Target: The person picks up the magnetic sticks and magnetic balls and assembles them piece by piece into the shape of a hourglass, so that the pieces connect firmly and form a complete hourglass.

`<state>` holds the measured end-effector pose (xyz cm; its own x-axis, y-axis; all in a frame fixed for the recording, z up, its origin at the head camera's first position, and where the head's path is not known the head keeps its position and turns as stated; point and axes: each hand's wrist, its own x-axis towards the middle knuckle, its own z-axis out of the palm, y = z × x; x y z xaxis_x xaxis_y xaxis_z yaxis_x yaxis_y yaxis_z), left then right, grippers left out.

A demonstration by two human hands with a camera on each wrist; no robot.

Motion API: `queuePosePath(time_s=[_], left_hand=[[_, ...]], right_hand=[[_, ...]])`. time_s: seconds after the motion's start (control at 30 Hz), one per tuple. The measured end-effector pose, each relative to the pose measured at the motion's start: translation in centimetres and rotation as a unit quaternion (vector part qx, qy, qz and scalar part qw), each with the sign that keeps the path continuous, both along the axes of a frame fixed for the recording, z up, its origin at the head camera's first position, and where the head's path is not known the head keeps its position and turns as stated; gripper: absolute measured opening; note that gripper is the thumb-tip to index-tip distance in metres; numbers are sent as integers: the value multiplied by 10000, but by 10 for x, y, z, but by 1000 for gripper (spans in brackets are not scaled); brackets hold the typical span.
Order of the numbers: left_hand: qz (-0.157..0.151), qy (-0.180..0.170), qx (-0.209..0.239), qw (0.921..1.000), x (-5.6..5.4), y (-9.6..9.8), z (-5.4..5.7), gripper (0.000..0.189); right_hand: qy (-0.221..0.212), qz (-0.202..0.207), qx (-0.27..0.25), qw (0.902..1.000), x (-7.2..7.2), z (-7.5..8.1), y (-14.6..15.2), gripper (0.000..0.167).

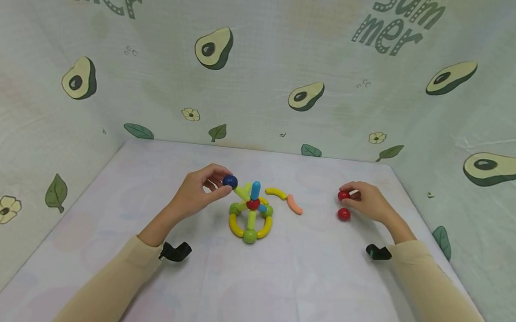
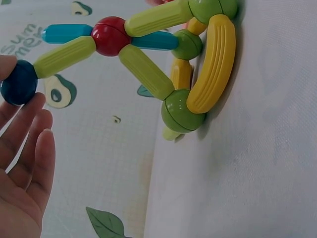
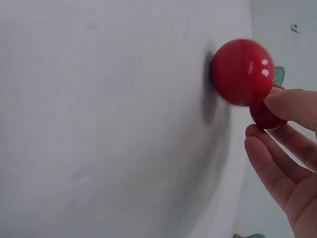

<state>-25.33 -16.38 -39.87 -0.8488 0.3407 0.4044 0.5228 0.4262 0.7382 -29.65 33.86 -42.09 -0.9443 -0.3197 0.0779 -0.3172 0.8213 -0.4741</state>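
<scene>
My left hand [image 1: 195, 191] pinches a dark blue ball [image 1: 230, 181] between thumb and fingertips. In the left wrist view, that ball meets the outer end of a light green ribbed stick [image 2: 65, 57], which slants out from a red ball [image 2: 110, 35] atop a built frame. A light blue stick [image 1: 255, 190] stands up from this red ball, and light green sticks run down to green balls [image 1: 250, 236] joined by yellow curved sticks [image 1: 235, 226] in a ring. Over at the right, my right hand [image 1: 367, 202] pinches a loose red ball [image 3: 264, 115] just behind a second red ball [image 3: 241, 72].
Behind the frame and to its right lie a yellow curved stick [image 1: 275, 193] and a salmon-coloured curved stick [image 1: 294, 204], end to end on the pale tabletop [image 1: 276, 292]. A cloth printed with avocados [image 1: 306, 96] hangs around the back and sides.
</scene>
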Motion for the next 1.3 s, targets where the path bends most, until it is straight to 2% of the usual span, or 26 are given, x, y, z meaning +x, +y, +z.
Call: queuePosePath(time_s=[0.13,0.33,0.5,0.7,0.87,1.0,1.3], left_hand=[[16,32,-9,10000,0,0,0,35],[47,40,-33,10000,0,-1,-1,36],[45,35,-35,10000,0,-1,-1,36],[27,55,-50,10000,-2,-1,-3,35],[-2,46,-32,10000,-2,-1,-2,36],[2,50,-27,10000,-1,-1,-1,35],[-23,75,-69,9999,-1,-2,-2,35]], right_hand=[[212,114,-232,9994,5,19,-25,35],[618,531,-681,9943,14,48,-76,36],[818,942,-1137,9857,26,67,-117,37],[916,1439,-1515,9736,36,84,-159,36],[864,1755,-1751,9649,41,90,-184,35],[807,1954,-1869,9594,41,90,-197,35],[768,2131,-1855,9562,42,85,-211,34]])
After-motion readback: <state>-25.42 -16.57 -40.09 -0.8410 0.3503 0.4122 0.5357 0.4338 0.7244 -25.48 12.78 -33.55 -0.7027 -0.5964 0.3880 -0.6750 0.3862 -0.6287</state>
